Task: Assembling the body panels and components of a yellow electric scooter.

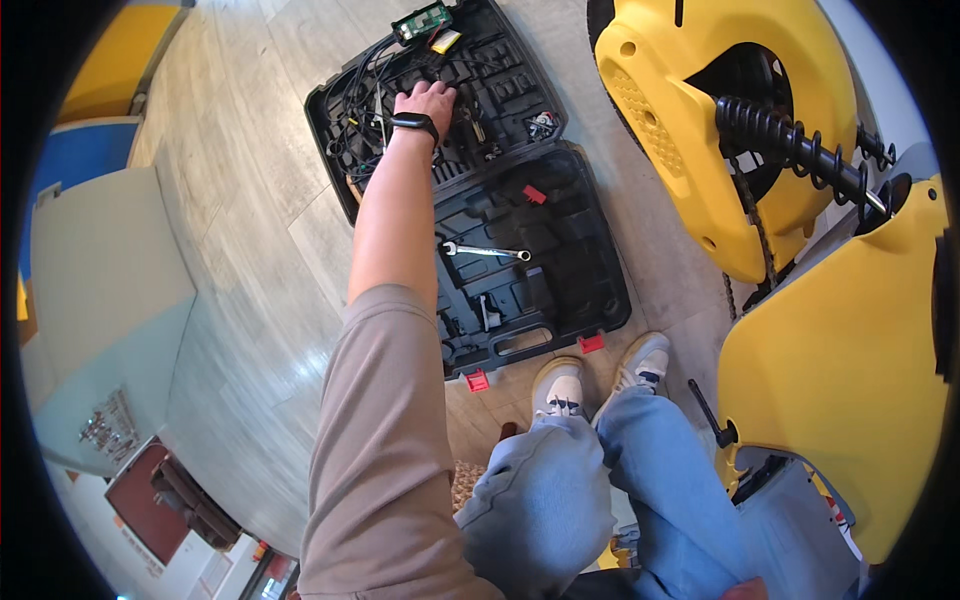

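Note:
My left hand (pixel 425 103) reaches into the upper half of an open black tool case (pixel 545 85), fingers curled down among black cables (pixel 365 90) and tools; what they grip is hidden. Above it lie a green circuit board (pixel 420 22) and a small yellow pack (pixel 445 42). The case's lower half (pixel 590 230) holds a silver combination wrench (pixel 485 251) and a red piece (pixel 533 194). A small part of my right hand (pixel 748 590) shows at the bottom edge by my leg; its fingers are out of sight.
A large yellow machine (pixel 820 370) with black coil springs (pixel 790 140) and a chain (pixel 760 240) stands close on the right. My shoes (pixel 557 385) are just below the case. Yellow and blue panels (pixel 75 190) line the left side of the wooden-look floor (pixel 250 250).

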Motion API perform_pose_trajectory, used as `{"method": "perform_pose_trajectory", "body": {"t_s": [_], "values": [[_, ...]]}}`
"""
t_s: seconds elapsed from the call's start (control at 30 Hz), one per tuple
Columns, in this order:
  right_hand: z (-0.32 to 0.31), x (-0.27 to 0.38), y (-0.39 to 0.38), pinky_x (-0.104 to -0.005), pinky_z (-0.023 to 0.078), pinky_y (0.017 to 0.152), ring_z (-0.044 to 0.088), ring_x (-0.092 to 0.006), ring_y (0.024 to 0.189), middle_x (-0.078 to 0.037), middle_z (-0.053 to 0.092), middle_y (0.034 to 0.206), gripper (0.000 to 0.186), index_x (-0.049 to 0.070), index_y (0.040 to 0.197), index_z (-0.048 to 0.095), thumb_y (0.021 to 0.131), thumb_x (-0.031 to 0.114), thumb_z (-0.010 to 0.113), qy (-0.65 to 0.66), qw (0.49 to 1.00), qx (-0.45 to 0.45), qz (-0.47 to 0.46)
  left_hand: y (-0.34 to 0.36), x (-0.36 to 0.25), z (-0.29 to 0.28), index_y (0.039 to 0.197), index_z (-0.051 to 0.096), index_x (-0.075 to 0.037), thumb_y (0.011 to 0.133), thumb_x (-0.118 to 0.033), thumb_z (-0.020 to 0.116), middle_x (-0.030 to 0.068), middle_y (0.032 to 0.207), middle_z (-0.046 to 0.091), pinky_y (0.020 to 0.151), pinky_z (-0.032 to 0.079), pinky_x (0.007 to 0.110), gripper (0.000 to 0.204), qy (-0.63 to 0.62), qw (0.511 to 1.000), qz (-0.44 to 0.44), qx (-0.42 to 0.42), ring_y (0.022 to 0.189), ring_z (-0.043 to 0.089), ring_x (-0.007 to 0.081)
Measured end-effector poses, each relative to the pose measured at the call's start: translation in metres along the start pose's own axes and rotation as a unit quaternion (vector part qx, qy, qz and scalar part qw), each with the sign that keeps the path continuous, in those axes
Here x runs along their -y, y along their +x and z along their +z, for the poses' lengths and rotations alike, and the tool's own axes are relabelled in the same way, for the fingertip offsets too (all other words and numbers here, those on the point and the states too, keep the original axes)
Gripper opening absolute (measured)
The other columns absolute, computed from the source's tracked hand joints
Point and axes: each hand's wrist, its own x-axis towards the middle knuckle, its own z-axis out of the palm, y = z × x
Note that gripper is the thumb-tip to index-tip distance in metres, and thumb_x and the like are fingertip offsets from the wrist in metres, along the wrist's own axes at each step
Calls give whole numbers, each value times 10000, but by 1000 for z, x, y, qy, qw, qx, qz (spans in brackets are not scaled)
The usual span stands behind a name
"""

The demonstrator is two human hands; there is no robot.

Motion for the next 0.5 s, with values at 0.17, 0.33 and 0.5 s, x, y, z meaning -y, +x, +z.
{"method": "perform_pose_trajectory", "body": {"t_s": [0.17, 0.33, 0.5], "values": [[-4, 0, 1, -347, 401, 551, 449, -253, 599, -116, 475, 733, 208, 38, 867, 512, 737, -51, 647, 10, 1000, 10, -9, -16, 5, 20, 1113, 636, -136, 818, -94, 538, 92, 1163, 579, 918, 482, 422, 313, -108, 988, -16, -106, 1132, 539, 294], [-6, 2, -1, -345, 399, 547, 450, -255, 600, -118, 477, 735, 190, 33, 848, 508, 742, -48, 643, 10, 1000, 16, -6, -75, -17, 54, 890, 675, -135, 773, -180, 606, 64, 921, 647, 808, 489, 413, 142, -242, 937, -138, -212, 953, 611, 273], [-7, 5, 5, -337, 399, 549, 453, -249, 598, -124, 481, 747, 166, 25, 858, 517, 758, -31, 637, 12, 999, 17, -35, -102, -29, 53, 889, 676, -160, 776, -196, 608, 37, 936, 640, 810, 468, 419, 136, -230, 937, -126, -229, 958, 594, 258]]}}
